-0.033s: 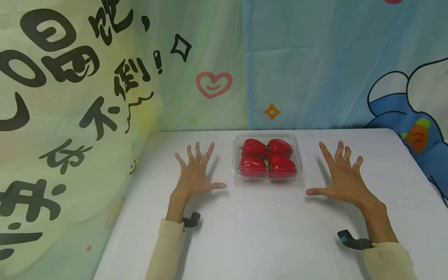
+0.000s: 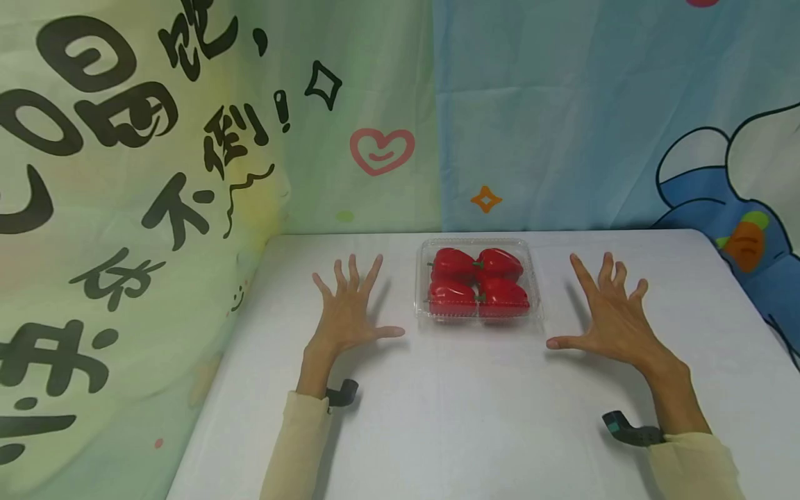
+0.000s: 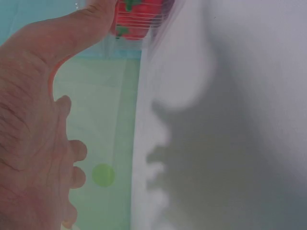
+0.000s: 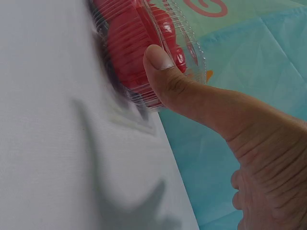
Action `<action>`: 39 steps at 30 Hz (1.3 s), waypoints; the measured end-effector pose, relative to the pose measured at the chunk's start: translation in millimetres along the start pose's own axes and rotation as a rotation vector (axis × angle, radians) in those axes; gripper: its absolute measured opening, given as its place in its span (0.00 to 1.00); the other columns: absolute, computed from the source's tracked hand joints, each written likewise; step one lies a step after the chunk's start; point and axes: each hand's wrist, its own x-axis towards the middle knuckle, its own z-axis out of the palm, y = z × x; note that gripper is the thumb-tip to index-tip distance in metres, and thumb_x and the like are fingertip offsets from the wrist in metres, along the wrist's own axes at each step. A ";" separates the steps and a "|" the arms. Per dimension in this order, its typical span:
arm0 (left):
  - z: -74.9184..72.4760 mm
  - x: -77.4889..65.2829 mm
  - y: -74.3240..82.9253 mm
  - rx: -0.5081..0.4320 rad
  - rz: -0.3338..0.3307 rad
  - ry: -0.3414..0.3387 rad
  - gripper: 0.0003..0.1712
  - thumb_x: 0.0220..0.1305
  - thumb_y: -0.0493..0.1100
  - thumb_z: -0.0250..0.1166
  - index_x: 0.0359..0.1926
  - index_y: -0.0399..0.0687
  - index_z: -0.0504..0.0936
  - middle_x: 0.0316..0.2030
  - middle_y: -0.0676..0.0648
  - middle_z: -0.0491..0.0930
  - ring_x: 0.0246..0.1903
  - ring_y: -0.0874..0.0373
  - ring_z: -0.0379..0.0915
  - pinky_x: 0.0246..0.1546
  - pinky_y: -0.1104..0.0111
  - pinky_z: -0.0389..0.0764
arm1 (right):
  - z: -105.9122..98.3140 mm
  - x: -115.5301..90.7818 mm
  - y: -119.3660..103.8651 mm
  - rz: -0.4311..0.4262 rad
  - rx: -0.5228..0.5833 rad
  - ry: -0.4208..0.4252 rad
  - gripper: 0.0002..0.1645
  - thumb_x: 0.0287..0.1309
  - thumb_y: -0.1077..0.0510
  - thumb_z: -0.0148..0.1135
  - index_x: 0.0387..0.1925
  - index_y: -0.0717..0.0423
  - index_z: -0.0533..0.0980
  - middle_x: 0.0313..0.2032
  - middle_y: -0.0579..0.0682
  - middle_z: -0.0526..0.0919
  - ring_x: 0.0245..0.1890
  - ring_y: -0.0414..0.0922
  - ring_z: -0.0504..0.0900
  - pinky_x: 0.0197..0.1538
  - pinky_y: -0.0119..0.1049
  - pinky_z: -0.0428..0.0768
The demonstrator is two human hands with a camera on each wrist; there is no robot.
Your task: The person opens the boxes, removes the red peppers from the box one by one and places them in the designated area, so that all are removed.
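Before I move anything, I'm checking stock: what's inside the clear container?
Inside the clear container are four red peppers with green stems showing. Their undersides and whatever lies directly beneath them are hidden.

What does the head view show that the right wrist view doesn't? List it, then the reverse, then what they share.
Only the head view: the left hand, both pale sleeves, the black lettering on the cloth, and green stems on the red peppers.

Only the right wrist view: close-up ridges in the side of the clear container, and skin creases below the thumb of the right hand.

Both: the right hand, the clear container with red peppers inside, the white tabletop and the blue backdrop.
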 end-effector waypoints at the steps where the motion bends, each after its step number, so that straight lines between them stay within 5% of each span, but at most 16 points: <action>1: -0.1 -0.1 0.0 0.002 0.000 0.000 0.83 0.45 0.89 0.70 0.90 0.65 0.38 0.86 0.27 0.47 0.84 0.20 0.41 0.71 0.13 0.40 | 0.3 -0.2 0.2 -0.003 0.003 0.003 0.97 0.25 0.29 0.90 0.90 0.46 0.40 0.83 0.83 0.37 0.79 0.90 0.42 0.65 0.97 0.39; 6: -0.8 -0.4 3.4 -0.050 -0.018 0.048 0.81 0.51 0.82 0.74 0.90 0.64 0.35 0.85 0.25 0.49 0.83 0.20 0.45 0.73 0.16 0.45 | 0.0 -2.6 -2.8 0.008 0.049 0.013 0.90 0.32 0.32 0.90 0.90 0.43 0.44 0.85 0.78 0.40 0.81 0.85 0.45 0.68 0.94 0.44; 8: -2.7 -2.7 8.3 -0.132 -0.054 0.129 0.73 0.60 0.73 0.76 0.90 0.62 0.39 0.84 0.27 0.54 0.81 0.22 0.54 0.73 0.21 0.59 | -2.4 -5.5 -8.6 0.019 0.087 0.044 0.79 0.40 0.38 0.89 0.88 0.45 0.54 0.84 0.75 0.51 0.79 0.81 0.56 0.69 0.90 0.55; 11: -7.0 -9.4 20.4 -0.287 -0.099 0.333 0.52 0.71 0.55 0.74 0.87 0.56 0.58 0.77 0.31 0.72 0.56 0.31 0.84 0.52 0.39 0.87 | -4.4 -10.7 -18.8 0.003 0.133 0.122 0.52 0.47 0.49 0.88 0.74 0.51 0.76 0.70 0.68 0.80 0.67 0.72 0.79 0.64 0.80 0.73; 14: -11.4 -16.7 39.6 -0.422 -0.111 0.541 0.24 0.77 0.47 0.68 0.69 0.47 0.82 0.56 0.40 0.91 0.30 0.44 0.88 0.27 0.56 0.87 | -0.1 -14.7 -26.9 -0.058 0.151 0.187 0.29 0.49 0.55 0.87 0.54 0.56 0.88 0.48 0.61 0.94 0.49 0.64 0.90 0.56 0.72 0.81; 17: -10.2 -21.8 67.0 -0.598 -0.093 0.598 0.11 0.78 0.45 0.65 0.49 0.44 0.90 0.36 0.44 0.95 0.23 0.53 0.89 0.24 0.67 0.84 | 7.3 -17.1 -32.6 -0.114 0.180 0.200 0.23 0.50 0.58 0.87 0.49 0.55 0.90 0.43 0.58 0.95 0.46 0.61 0.92 0.55 0.68 0.83; 20: 1.2 -26.7 100.6 -0.887 -0.065 0.460 0.10 0.77 0.42 0.65 0.42 0.42 0.91 0.31 0.45 0.93 0.23 0.54 0.88 0.24 0.71 0.84 | 15.0 -18.3 -35.8 -0.154 0.209 0.219 0.22 0.49 0.62 0.87 0.48 0.56 0.90 0.44 0.58 0.95 0.47 0.60 0.93 0.57 0.67 0.82; 24: 32.5 -32.9 145.9 -1.298 -0.031 0.106 0.09 0.76 0.36 0.64 0.43 0.37 0.90 0.32 0.38 0.92 0.21 0.53 0.88 0.25 0.70 0.86 | 21.9 -16.9 -39.3 -0.186 0.221 0.245 0.20 0.49 0.65 0.85 0.47 0.56 0.91 0.44 0.56 0.95 0.47 0.58 0.93 0.57 0.64 0.83; 28: 65.1 -28.0 186.2 -1.476 0.001 -0.163 0.10 0.77 0.35 0.63 0.47 0.32 0.89 0.36 0.30 0.91 0.21 0.62 0.87 0.23 0.73 0.84 | 22.1 -18.9 -42.3 -0.209 0.178 0.282 0.18 0.49 0.67 0.85 0.45 0.56 0.92 0.45 0.56 0.95 0.48 0.57 0.92 0.59 0.61 0.81; 32: 83.7 -10.5 212.7 -1.596 -0.022 -0.192 0.14 0.79 0.36 0.62 0.53 0.27 0.87 0.40 0.24 0.90 0.22 0.67 0.87 0.24 0.75 0.85 | 22.5 -20.4 -49.3 -0.245 0.131 0.304 0.17 0.50 0.68 0.84 0.44 0.58 0.92 0.51 0.58 0.93 0.52 0.59 0.88 0.60 0.59 0.81; 39: 96.6 16.7 246.8 -1.749 -0.163 0.005 0.15 0.78 0.37 0.67 0.53 0.25 0.87 0.38 0.20 0.88 0.22 0.62 0.88 0.24 0.76 0.85 | 24.9 -26.0 -56.4 -0.279 0.090 0.352 0.19 0.48 0.78 0.80 0.43 0.63 0.91 0.44 0.59 0.94 0.45 0.58 0.89 0.51 0.57 0.89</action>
